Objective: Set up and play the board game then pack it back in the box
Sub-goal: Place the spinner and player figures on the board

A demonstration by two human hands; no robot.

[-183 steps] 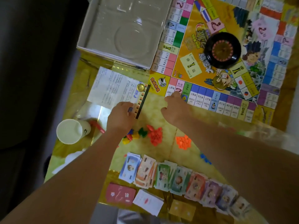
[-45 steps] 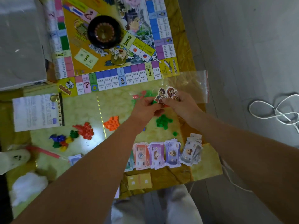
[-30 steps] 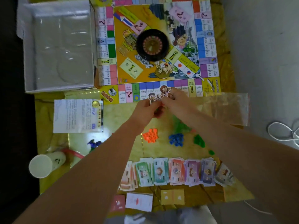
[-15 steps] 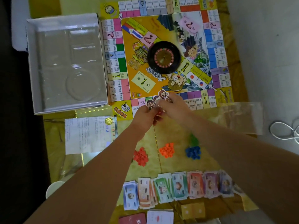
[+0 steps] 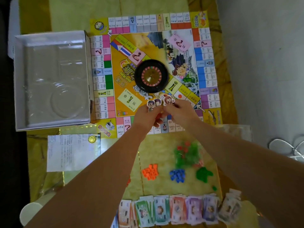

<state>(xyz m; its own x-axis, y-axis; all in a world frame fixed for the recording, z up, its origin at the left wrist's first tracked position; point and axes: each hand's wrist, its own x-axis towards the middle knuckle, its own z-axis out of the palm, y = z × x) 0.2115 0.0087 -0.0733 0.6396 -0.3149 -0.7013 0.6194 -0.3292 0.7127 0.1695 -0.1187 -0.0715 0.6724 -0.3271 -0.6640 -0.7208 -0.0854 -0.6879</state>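
Observation:
The colourful game board (image 5: 205,66) lies flat on the table with a black roulette wheel (image 5: 151,76) at its middle. Over the board's near edge, my left hand (image 5: 147,116) pinches two cardboard character pawns (image 5: 153,103). Right beside it, my right hand (image 5: 180,112) pinches one more character pawn (image 5: 168,100). The open white box (image 5: 51,79) with its clear plastic insert sits left of the board. Orange (image 5: 150,171), blue (image 5: 177,175) and green (image 5: 204,174) house pieces lie in piles near me. Play money (image 5: 177,209) is fanned in a row along the near edge.
A printed rules sheet (image 5: 70,153) with a gold coin (image 5: 92,139) on it lies below the box. A clear plastic bag (image 5: 233,134) sits at the table's right edge. A white cup (image 5: 30,213) is at the lower left. White cable (image 5: 289,148) lies on the floor.
Both hands carried the pawns from above the bare table up over the board's near edge. The view shifted, so the board sits more centrally.

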